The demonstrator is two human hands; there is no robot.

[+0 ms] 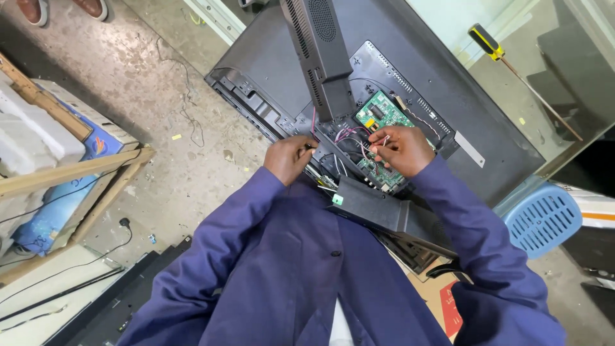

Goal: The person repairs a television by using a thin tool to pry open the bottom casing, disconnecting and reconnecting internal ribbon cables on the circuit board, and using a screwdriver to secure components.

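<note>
Thin pink and white wires (359, 142) at centre frame are pinched by both hands, left hand (289, 158) and right hand (401, 149), over a green circuit board (379, 115) inside a black television back (269, 64).

Off to the side there's a yellow-and-black screwdriver (512, 67) lying on a glass sheet (512, 96), and a blue plastic stool (541, 218) sits just below it on the speckled concrete floor (160, 96). On the other side a wooden frame (77, 170) leans over white foam blocks (32, 138), with a thin black cable (96, 256) trailing nearby. A pair of brown shoes (61, 8) peeks in at the top edge.
</note>
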